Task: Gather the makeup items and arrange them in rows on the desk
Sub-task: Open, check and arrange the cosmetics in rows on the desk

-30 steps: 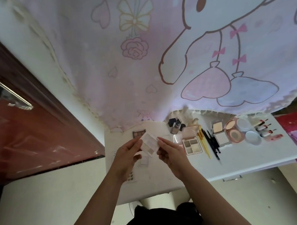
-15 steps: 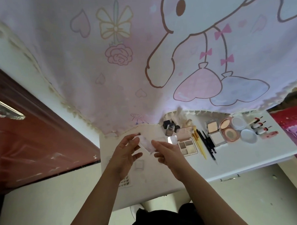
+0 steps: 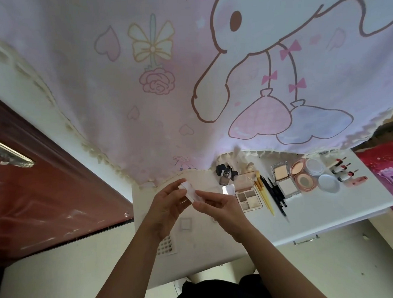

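**Both hands on a small case above the desk**

The person at the white desk [image 3: 329, 217] holds a small translucent white flat case [image 3: 189, 192] over its left part, lifted off the top. The left hand [image 3: 168, 205] grips the case's far end with curled fingers. The right hand [image 3: 218, 204] pinches the nearer end between thumb and fingertips.

To the right, makeup lies in a row along the back of the desk:
- a glass bottle with a dark cap [image 3: 225, 176]
- an open four-pan eyeshadow palette [image 3: 247, 196]
- yellow-handled brushes [image 3: 265, 198] just beside black pencils [image 3: 276, 193]
- an open square silver powder compact [image 3: 283, 180]
- an open round pink compact [image 3: 303, 178]
- a clear round jar [image 3: 314, 166] with a pale blue round lid [image 3: 328, 183] just beside it
- four lipsticks [image 3: 341, 170] side by side
- a pink tube [image 3: 358, 180] at the end

Below the hands, a clear square piece [image 3: 185, 223] and a flat tray of small dark dots [image 3: 165, 247] lie on the desk. A pink cartoon-rabbit cloth [image 3: 144, 106] hangs behind the desk.
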{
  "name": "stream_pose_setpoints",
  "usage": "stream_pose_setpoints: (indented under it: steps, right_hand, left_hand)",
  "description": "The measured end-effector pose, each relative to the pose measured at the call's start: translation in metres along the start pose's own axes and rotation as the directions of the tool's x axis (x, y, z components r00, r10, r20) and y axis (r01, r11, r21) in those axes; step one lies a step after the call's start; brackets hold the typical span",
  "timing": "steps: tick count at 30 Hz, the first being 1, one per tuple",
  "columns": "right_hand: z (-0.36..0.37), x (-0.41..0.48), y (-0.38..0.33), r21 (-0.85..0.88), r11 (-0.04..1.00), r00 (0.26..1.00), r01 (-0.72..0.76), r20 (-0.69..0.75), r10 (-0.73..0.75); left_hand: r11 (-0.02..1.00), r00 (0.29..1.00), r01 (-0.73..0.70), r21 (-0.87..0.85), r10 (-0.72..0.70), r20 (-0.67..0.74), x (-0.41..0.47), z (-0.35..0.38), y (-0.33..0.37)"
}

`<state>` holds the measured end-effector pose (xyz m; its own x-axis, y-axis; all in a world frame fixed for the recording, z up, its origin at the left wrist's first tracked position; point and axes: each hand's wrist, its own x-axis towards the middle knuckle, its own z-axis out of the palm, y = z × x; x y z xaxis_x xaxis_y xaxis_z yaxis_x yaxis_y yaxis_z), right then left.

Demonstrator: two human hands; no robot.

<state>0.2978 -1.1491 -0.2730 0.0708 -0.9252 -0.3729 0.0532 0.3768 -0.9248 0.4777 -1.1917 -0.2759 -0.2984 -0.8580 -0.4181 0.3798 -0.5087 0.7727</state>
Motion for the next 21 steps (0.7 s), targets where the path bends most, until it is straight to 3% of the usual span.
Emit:
stream_pose_setpoints:
  steps: [6, 9, 12, 21]
  right_hand:
    - [0.001, 0.004, -0.004, -0.016, 1.0, 1.0, 0.016, -0.007, -0.016]
    - [-0.002, 0.008, -0.006, 0.037, 0.999, 0.999, 0.026, -0.046, -0.024]
    - [0.0, 0.011, -0.004, -0.041, 0.998, 0.999, 0.043, -0.031, -0.044]
    - [-0.002, 0.021, 0.004, 0.126, 0.99, 0.992, -0.064, -0.099, 0.077]
  left_hand:
    - [1.0, 1.0, -0.021, 0.005, 0.021, -0.023, 0.001, 0.0, 0.001]
    - [0.997, 0.986, 0.044, -0.07, -0.055, -0.158, 0.002, -0.004, 0.0]
    - [0.995, 0.983, 0.097, -0.038, -0.102, -0.154, 0.004, -0.008, 0.0]
    - [0.992, 0.971, 0.11, 0.056, -0.095, -0.221, 0.007, -0.009, -0.011]
